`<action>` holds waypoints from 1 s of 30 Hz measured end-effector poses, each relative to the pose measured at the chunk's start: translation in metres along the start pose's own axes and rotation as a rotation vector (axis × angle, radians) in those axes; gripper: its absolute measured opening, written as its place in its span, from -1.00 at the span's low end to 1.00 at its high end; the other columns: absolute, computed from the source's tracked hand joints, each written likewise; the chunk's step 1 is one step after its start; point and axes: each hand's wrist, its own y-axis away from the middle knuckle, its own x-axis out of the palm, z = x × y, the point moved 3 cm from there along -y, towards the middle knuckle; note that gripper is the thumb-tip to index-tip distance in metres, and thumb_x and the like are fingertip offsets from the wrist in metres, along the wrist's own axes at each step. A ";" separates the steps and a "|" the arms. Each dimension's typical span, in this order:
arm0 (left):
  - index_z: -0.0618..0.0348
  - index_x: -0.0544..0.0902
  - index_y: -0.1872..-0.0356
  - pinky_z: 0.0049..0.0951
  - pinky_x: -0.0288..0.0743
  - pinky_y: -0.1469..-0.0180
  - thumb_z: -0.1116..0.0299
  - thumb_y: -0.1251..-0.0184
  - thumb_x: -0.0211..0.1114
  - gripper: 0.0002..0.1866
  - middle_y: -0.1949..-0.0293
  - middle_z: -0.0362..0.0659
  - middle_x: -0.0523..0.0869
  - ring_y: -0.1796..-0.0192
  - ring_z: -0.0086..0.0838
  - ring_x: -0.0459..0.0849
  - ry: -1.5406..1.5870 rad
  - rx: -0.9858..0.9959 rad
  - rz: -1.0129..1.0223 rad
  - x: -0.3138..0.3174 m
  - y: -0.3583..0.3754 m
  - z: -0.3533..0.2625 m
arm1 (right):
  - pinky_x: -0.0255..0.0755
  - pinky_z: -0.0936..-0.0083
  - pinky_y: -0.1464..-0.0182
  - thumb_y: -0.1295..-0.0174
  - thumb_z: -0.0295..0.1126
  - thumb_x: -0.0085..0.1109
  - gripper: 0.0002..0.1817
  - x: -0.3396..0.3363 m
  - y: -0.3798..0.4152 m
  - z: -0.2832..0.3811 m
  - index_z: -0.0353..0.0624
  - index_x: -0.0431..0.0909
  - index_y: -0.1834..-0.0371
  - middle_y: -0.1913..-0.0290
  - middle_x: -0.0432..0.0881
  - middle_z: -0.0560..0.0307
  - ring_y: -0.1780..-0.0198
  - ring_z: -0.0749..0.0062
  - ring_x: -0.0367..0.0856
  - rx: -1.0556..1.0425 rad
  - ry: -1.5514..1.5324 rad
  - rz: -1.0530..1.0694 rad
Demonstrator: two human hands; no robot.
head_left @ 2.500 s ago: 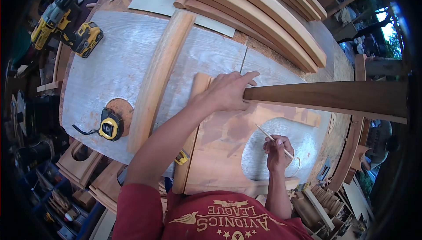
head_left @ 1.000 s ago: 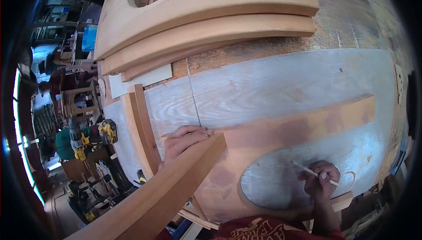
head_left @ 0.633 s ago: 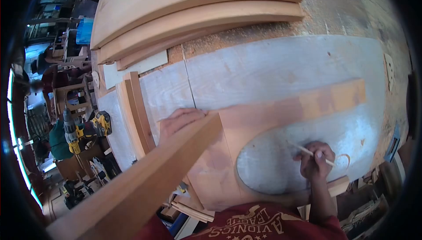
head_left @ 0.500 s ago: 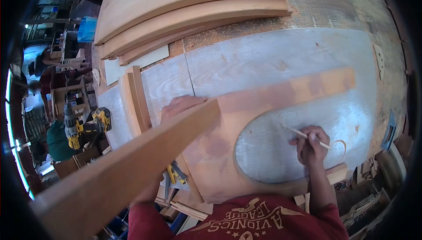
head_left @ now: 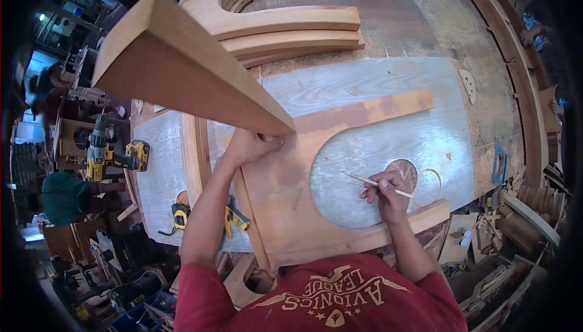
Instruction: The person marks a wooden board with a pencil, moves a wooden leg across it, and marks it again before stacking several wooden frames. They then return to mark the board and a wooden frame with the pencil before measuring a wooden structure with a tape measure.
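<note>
My left hand [head_left: 250, 148] is closed around the lower end of a squared wooden post [head_left: 200, 71], which rises toward the camera and leans to the upper left. The post's foot meets a U-shaped wooden panel [head_left: 285, 180] with dark patches, lying on a grey board [head_left: 358, 83]. Over the panel's rounded cutout, my right hand [head_left: 392, 195] grips a pale pencil [head_left: 362, 179], its tip pointing left. Beside that hand are a round hole [head_left: 408, 171] in the grey board and a thin wooden ring [head_left: 432, 177].
Curved wooden pieces [head_left: 297, 33] are stacked at the back. On the left are a yellow drill [head_left: 97, 150], a tape measure [head_left: 180, 216] and a yellow-handled tool [head_left: 237, 219]. A blue square [head_left: 499, 162] lies right. Someone in green [head_left: 64, 201] is at far left; another person's hand [head_left: 529, 34] shows right.
The post has swung from pointing lower left to pointing upper left, uncovering my left hand and forearm. The camera view has shifted. My right hand still holds the pencil over the cutout.
</note>
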 end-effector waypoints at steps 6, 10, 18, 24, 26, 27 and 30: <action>0.22 0.70 -0.03 -0.33 0.62 -0.01 0.36 0.02 0.61 -0.49 0.09 -0.14 0.77 0.02 -0.41 0.73 0.186 0.037 0.088 -0.027 0.000 -0.024 | 0.60 0.57 0.33 -0.43 -0.40 0.28 -0.80 0.041 -0.003 -0.006 -0.37 0.63 0.10 0.27 0.77 -0.01 0.37 0.53 0.71 0.070 0.213 0.036; 0.21 0.73 0.02 -0.30 0.63 -0.08 0.39 0.00 0.57 -0.56 0.09 -0.13 0.80 -0.02 -0.37 0.76 0.115 0.193 0.045 -0.032 -0.005 -0.030 | 0.53 0.60 0.37 -0.41 -0.32 0.33 -0.75 0.073 -0.023 -0.005 -0.33 0.65 0.12 0.40 0.74 0.10 0.41 0.61 0.66 0.067 0.314 0.081; 0.15 0.82 0.14 -0.29 0.65 -0.03 0.32 0.00 0.57 -0.66 0.17 -0.07 0.86 0.10 -0.23 0.83 0.057 0.255 0.031 -0.034 -0.009 -0.029 | 0.48 0.61 0.40 -0.41 -0.32 0.33 -0.77 0.100 -0.050 -0.022 -0.32 0.67 0.16 0.45 0.70 0.19 0.45 0.65 0.61 0.008 0.480 0.163; 0.12 0.82 0.13 -0.23 0.66 -0.02 0.19 -0.03 0.55 -0.63 0.18 -0.01 0.85 0.11 -0.07 0.81 -0.076 0.286 -0.005 -0.029 -0.014 -0.013 | 0.46 0.60 0.39 -0.39 -0.32 0.33 -0.78 0.119 -0.071 -0.040 -0.29 0.70 0.16 0.48 0.69 0.20 0.45 0.67 0.58 -0.109 0.619 0.172; 0.12 0.83 0.14 -0.22 0.66 -0.01 0.17 -0.02 0.55 -0.63 0.19 -0.01 0.85 0.13 -0.07 0.81 -0.094 0.259 0.011 -0.029 -0.015 -0.010 | 0.44 0.62 0.40 -0.40 -0.33 0.33 -0.79 0.124 -0.077 -0.039 -0.31 0.69 0.16 0.47 0.68 0.23 0.45 0.71 0.55 -0.143 0.644 0.184; 0.11 0.83 0.15 -0.21 0.66 0.00 0.16 -0.02 0.56 -0.62 0.19 -0.01 0.85 0.14 -0.06 0.81 -0.104 0.244 0.021 -0.029 -0.016 -0.009 | 0.44 0.62 0.40 -0.40 -0.34 0.33 -0.79 0.127 -0.079 -0.039 -0.31 0.69 0.16 0.47 0.68 0.23 0.44 0.71 0.55 -0.150 0.650 0.184; 0.11 0.84 0.17 -0.18 0.64 0.00 0.12 -0.02 0.56 -0.62 0.20 0.00 0.85 0.13 -0.06 0.80 -0.093 0.234 0.023 -0.028 -0.015 -0.006 | 0.44 0.61 0.40 -0.39 -0.35 0.33 -0.80 0.132 -0.082 -0.037 -0.30 0.70 0.16 0.47 0.68 0.22 0.44 0.70 0.55 -0.162 0.653 0.189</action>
